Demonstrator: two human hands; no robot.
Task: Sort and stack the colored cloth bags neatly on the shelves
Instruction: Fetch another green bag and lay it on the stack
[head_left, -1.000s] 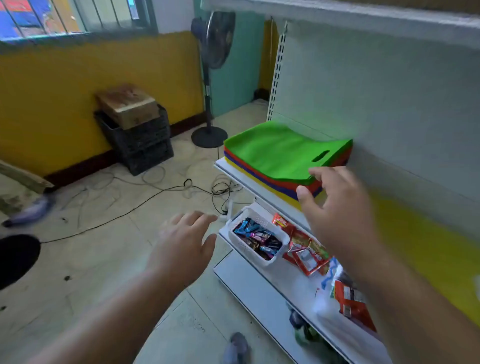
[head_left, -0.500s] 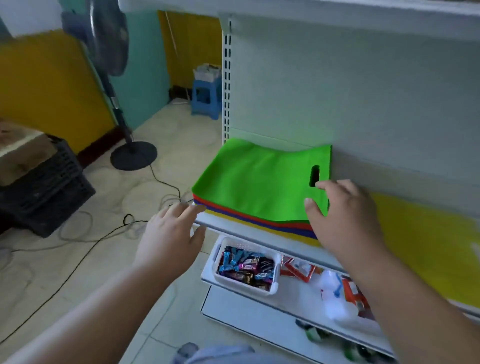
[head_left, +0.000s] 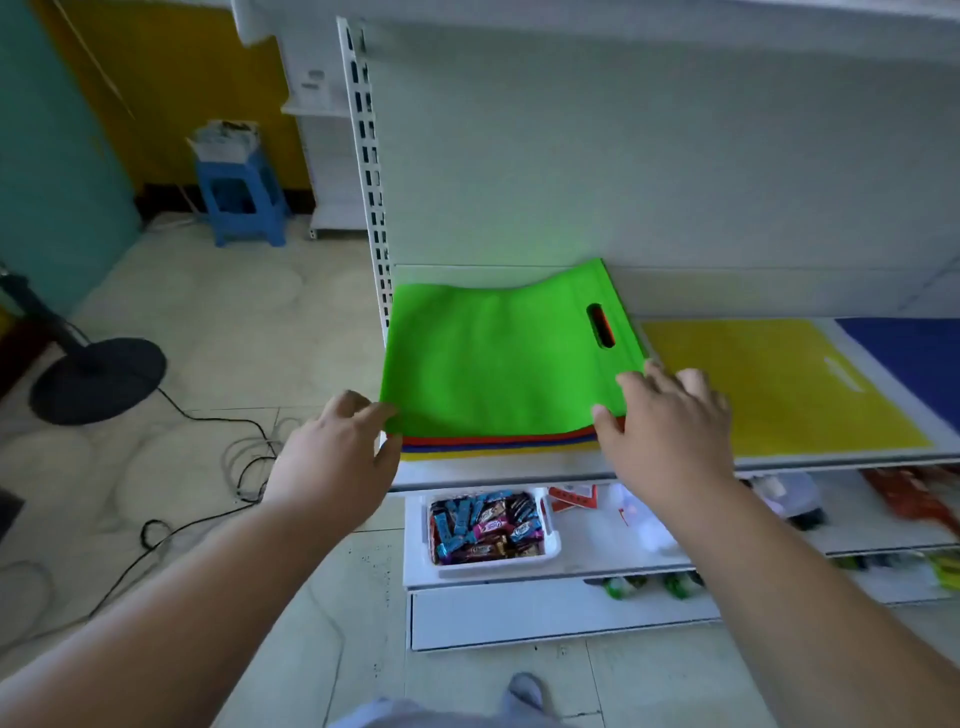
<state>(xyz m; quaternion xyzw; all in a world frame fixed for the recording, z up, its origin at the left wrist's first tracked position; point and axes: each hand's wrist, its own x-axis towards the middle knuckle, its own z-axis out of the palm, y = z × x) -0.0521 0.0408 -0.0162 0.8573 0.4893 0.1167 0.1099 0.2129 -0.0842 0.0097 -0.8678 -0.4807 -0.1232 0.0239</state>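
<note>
Reaching both hands to the near corners of a mixed pile of cloth bags on the shelf (head_left: 519, 475). Top of pile: green bag (head_left: 493, 358), flat, cut-out handle slot toward the right end; beneath it thin red, blue and yellow edges showing along the front. Left hand (head_left: 337, 457) at the near-left corner, fingers loosely curled against the green edge, thumb below by the shelf lip; a true pinch cannot be told. Right hand (head_left: 670, 421) at the near-right corner, fingertips resting on top of the green cloth, thumb at the stack's front edge, fingers relaxed rather than closed.

Probably light, soft, floppy non-woven fabric: likely to sag and slide layer over layer if lifted by one corner. Best taken at two corners or along the front edge, peeling only the top sheet; handle slot also a fair hold.

Just right of the pile, a yellow bag (head_left: 779, 384) lying flat alone, then a blue bag (head_left: 914, 358) beyond it, apparently the start of colour piles. Snack basket (head_left: 488, 530) on the shelf below.
</note>
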